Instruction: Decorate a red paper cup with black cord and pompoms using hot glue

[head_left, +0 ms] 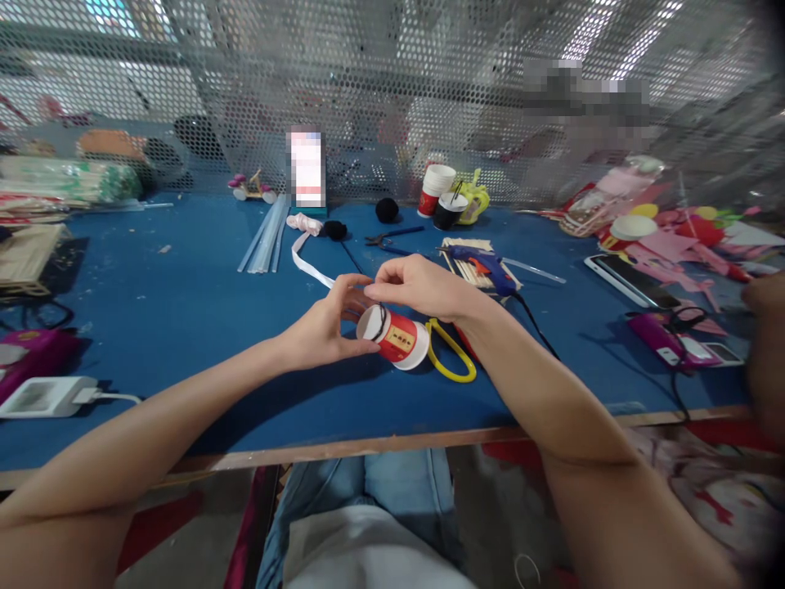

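A red and white paper cup (401,339) lies tilted on its side near the table's front, its base facing left, with a black cord (381,321) across the base. My left hand (331,327) grips the cup's base end between thumb and fingers. Just above the cup, my right hand (408,286) has its thumb and index finger pinched together by the cord; what sits between the fingertips is too small to tell. Beside the cup are yellow-handled scissors (452,352). A white ribbon (310,266) runs up behind my left hand toward a black yarn ball (334,230).
Behind the hands lie pliers (392,240), a blue glue gun (494,268) on wooden sticks, glue sticks (265,237) and stacked cups (434,188). Phones (631,281) and pink scraps are at right. A white charger (49,397) lies left. Another person's hand (766,303) shows at right.
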The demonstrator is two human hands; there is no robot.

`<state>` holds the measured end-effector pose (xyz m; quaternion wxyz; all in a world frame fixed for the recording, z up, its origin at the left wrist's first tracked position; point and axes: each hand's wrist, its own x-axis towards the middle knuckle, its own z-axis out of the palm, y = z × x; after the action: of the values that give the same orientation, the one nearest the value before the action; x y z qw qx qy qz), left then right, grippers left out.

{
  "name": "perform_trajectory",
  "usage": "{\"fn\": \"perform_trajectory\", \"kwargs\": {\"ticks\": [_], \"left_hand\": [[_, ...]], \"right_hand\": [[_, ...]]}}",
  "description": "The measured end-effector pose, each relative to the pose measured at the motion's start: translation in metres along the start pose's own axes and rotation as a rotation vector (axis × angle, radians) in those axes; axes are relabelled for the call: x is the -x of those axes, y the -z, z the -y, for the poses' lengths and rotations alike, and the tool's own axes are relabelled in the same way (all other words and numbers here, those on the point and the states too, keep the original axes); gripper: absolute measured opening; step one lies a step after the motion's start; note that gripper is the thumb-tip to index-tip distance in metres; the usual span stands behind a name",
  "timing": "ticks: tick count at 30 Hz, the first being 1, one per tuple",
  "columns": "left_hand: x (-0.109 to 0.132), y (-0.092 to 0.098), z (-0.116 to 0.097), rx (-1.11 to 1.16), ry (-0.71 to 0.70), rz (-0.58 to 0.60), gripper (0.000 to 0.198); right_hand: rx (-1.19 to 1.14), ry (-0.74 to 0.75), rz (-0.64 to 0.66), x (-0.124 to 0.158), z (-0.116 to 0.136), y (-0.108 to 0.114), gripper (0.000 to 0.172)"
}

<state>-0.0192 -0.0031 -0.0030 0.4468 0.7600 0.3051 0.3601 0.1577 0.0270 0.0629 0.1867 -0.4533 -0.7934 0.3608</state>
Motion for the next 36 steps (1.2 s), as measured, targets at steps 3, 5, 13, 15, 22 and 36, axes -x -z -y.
{"fn": "perform_trajectory", "kwargs": {"ticks": [3, 5, 13, 15, 22, 36], "left_hand": [[0.0, 0.0, 0.002, 0.029, -0.004, 0.009, 0.086], [-0.001, 0.001, 0.004, 0.032, -0.005, 0.003, 0.09], [0.0, 0.004, 0.006, -0.08, 0.045, 0.02, 0.08], [0.0, 0.004, 0.005, -0.106, 0.04, 0.026, 0.074], [0.0, 0.007, 0.003, -0.168, 0.016, 0.066, 0.06], [-0.002, 0.006, 0.006, -0.084, 0.068, 0.031, 0.051]], "right_hand": [[-0.074, 0.091, -0.028, -0.005, 0.0, -0.01, 0.021], [-0.015, 0.116, -0.048, -0.008, -0.002, -0.016, 0.018], [-0.041, 0.081, -0.422, 0.001, -0.028, 0.022, 0.02], [-0.036, 0.014, -0.594, 0.006, -0.043, 0.043, 0.017], [0.588, -0.369, -0.76, 0.016, -0.119, 0.097, 0.016], [0.74, -0.518, -0.435, 0.03, -0.136, 0.09, 0.024]]}}
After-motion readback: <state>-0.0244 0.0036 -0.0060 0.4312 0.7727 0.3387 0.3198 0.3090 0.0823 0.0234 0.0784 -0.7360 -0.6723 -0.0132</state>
